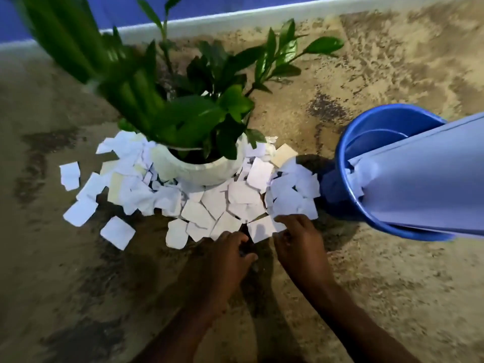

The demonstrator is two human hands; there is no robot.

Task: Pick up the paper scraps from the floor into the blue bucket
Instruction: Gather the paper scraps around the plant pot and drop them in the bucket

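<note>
Many white paper scraps (214, 203) lie on the floor (392, 284), spread around the near side of a white pot (199, 171) that holds a green plant (199, 119). The blue bucket (377, 119) stands on the floor to the right, just beside the scraps, and large pale paper sheets (432, 174) stick out of it. Both hands are low at the near edge of the pile. The right hand (296, 242) pinches a square scrap (262, 231) between thumb and fingers. The left hand (230, 255) has curled fingers at the edge of the scraps; I cannot tell if it holds anything.
</note>
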